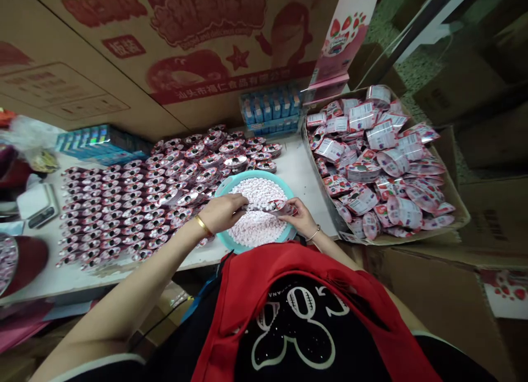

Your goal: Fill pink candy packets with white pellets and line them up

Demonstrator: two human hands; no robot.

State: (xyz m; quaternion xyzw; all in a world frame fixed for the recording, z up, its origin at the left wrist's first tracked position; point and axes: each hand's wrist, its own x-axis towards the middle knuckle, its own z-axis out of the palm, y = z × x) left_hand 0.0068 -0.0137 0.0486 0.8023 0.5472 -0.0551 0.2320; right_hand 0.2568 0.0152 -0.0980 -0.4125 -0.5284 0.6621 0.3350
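In front of me a turquoise basin [220, 191] holds a heap of small white candies [258, 191]. My right hand [304, 219] is closed on the edge of a small pink-and-red pouch [275, 206], which it holds above the candies with its mouth spread. Left of the pouch, my left hand [225, 211] is low over the candies with its fingers drawn together. What those fingers hold, if anything, is too small to make out. Beside the basin, rows of similar pouches [154, 192] stand upright with their mouths open.
A carton [460, 209] heaped with flat pouches [379, 167] stands at the right. Blue boxes [270, 110] and more blue packs [97, 143] sit along a cardboard wall [165, 36]. A scale [39, 205] and a red bucket [33, 264] are at the left.
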